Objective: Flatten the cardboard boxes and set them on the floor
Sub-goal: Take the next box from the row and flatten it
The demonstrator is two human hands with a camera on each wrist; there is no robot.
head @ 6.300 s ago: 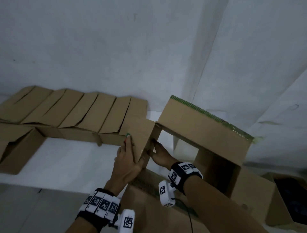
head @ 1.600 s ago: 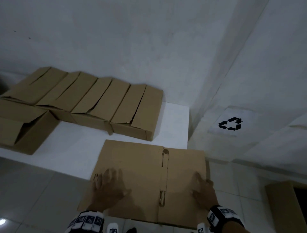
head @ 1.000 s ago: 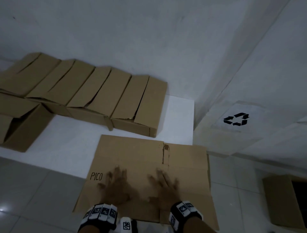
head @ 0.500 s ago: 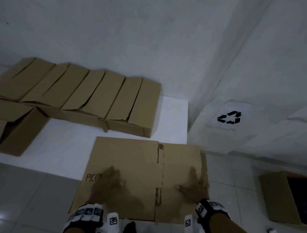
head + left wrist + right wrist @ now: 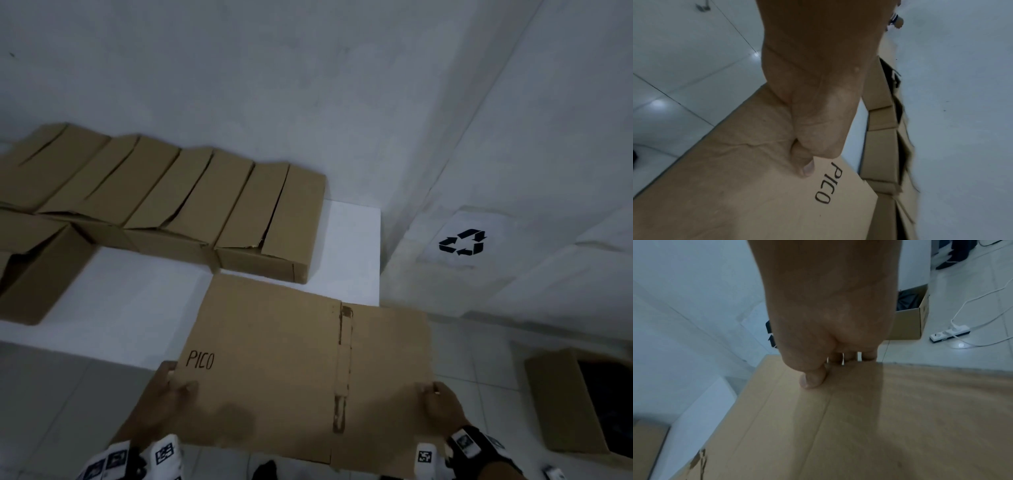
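Both hands grip one flattened cardboard box (image 5: 291, 359) by its opposite side edges — the left hand (image 5: 168, 401) pinches the left edge just below the handwritten word "PICO" (image 5: 200, 360), thumb on top and fingers curled underneath, while the right hand (image 5: 442, 407) pinches the right edge the same way, its thumb (image 5: 813, 378) lying on the upper face and the other fingers wrapped under the rim. From the head view the flattened box lies broad and level in front of the person, its far edge over the near corner of a white surface (image 5: 352, 246) and the rest of it above the grey tiled floor (image 5: 51, 394); whether it touches that surface cannot be told. A torn strip of tape (image 5: 344, 370) runs down its seam. Farther back on the surface a row of cardboard boxes (image 5: 171, 198) stands side by side against the wall, flaps folded over, with another box (image 5: 34, 274) at the left end lying open toward the viewer. On the wall to the right is a sheet with a black recycling symbol (image 5: 462, 242). An open carton (image 5: 561, 401) sits on the floor at the right, and the right wrist view shows a white power strip (image 5: 950, 335) with cables beyond it.
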